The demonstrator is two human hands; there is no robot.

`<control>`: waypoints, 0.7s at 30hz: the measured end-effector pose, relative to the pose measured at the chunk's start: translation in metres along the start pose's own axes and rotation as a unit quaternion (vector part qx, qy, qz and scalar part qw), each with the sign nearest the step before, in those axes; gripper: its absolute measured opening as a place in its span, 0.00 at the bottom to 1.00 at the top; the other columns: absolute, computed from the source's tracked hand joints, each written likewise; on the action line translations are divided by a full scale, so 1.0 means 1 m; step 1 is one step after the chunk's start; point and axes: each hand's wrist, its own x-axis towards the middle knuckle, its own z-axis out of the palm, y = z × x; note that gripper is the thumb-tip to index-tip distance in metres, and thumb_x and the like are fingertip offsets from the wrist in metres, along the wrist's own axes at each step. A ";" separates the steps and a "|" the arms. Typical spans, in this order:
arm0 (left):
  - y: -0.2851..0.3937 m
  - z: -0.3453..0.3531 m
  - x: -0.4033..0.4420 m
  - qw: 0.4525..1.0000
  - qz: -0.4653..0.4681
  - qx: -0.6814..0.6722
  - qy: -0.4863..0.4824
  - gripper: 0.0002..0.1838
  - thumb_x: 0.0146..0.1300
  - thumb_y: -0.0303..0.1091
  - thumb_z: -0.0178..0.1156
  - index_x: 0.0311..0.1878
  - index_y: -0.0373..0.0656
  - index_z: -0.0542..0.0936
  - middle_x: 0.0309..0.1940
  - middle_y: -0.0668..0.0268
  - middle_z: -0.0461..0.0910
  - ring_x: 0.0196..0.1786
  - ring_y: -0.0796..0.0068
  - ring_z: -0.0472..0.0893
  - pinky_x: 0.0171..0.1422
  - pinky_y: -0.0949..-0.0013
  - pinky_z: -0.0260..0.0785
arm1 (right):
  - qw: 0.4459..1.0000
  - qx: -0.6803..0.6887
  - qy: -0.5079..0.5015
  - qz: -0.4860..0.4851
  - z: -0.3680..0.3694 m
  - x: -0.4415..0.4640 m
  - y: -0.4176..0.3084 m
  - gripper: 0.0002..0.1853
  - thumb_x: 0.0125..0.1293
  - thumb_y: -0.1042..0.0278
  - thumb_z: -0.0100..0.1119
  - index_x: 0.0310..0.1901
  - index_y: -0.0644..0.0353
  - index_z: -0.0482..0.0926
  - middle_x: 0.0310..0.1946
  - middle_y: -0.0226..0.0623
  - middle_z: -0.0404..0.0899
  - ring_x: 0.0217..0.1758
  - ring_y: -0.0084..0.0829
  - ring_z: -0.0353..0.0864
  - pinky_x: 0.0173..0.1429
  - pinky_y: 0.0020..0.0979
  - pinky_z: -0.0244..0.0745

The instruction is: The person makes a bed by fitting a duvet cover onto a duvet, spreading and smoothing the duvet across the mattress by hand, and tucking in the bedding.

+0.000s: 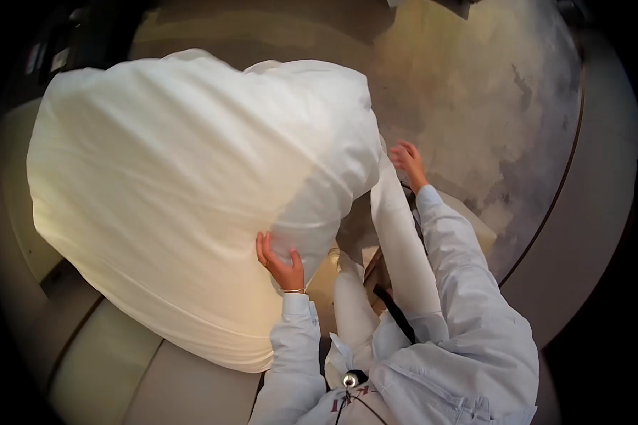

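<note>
Across the wearer's left side, a bulging, creased white fabric bundle sits beneath the left hand, fingers spread against its cloth; the right hand, blurred and loosely curled, is near its edge.

Spreads as one large, puffy white cloth bundle across the left and centre of the head view. Bulges full and rounded, with long diagonal creases, an uneven, gathered top edge and a smoother, curved lower edge; looks yellowish low down, shadowed towards the right.
</note>
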 end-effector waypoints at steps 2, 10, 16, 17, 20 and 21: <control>0.014 0.021 0.018 0.997 -0.050 0.051 -0.020 0.29 0.43 0.22 0.53 0.53 0.38 0.60 0.56 0.52 0.55 0.61 0.54 0.53 0.63 0.56 0.44 | 0.997 -0.003 -0.010 -0.076 0.014 0.058 -0.018 0.21 0.58 0.57 0.51 0.51 0.57 0.66 0.44 0.36 0.72 0.45 0.26 0.72 0.45 0.25 0.68; 0.014 0.045 -0.011 0.973 -0.179 0.143 0.037 0.39 0.35 0.20 0.50 0.56 0.31 0.47 0.55 0.47 0.48 0.58 0.50 0.50 0.65 0.55 0.37 | 0.860 -0.339 0.029 -0.380 0.105 0.123 -0.094 0.25 0.56 0.47 0.51 0.48 0.58 0.71 0.45 0.41 0.72 0.48 0.39 0.71 0.52 0.32 0.64; 0.020 0.099 0.028 0.949 -0.231 0.212 0.030 0.40 0.34 0.20 0.53 0.55 0.30 0.47 0.51 0.46 0.50 0.54 0.50 0.54 0.62 0.56 0.41 | 0.862 -0.346 -0.219 -0.298 0.107 0.131 -0.163 0.11 0.55 0.59 0.55 0.27 0.59 0.79 0.23 0.37 0.78 0.23 0.39 0.74 0.31 0.29 0.70; 0.017 0.102 0.025 0.949 -0.233 0.209 0.037 0.40 0.34 0.20 0.53 0.55 0.30 0.47 0.51 0.46 0.50 0.54 0.50 0.54 0.62 0.56 0.41 | 0.849 -0.293 -0.188 -0.397 0.090 0.105 -0.185 0.10 0.54 0.61 0.55 0.27 0.59 0.79 0.21 0.38 0.77 0.20 0.37 0.74 0.28 0.28 0.69; 0.017 0.101 0.016 0.946 -0.239 0.213 0.048 0.41 0.35 0.22 0.56 0.55 0.30 0.47 0.52 0.45 0.50 0.54 0.49 0.54 0.61 0.56 0.44 | 0.938 -0.203 -0.005 -0.280 0.012 0.097 -0.197 0.10 0.55 0.63 0.54 0.26 0.61 0.77 0.13 0.42 0.70 0.14 0.26 0.68 0.20 0.27 0.61; 0.020 0.105 0.020 0.946 -0.233 0.218 0.061 0.41 0.36 0.22 0.58 0.55 0.31 0.48 0.52 0.45 0.50 0.53 0.50 0.54 0.61 0.56 0.44 | 0.927 -0.277 0.009 -0.253 -0.010 0.108 -0.183 0.11 0.56 0.63 0.54 0.26 0.62 0.77 0.13 0.43 0.67 0.14 0.23 0.63 0.20 0.27 0.58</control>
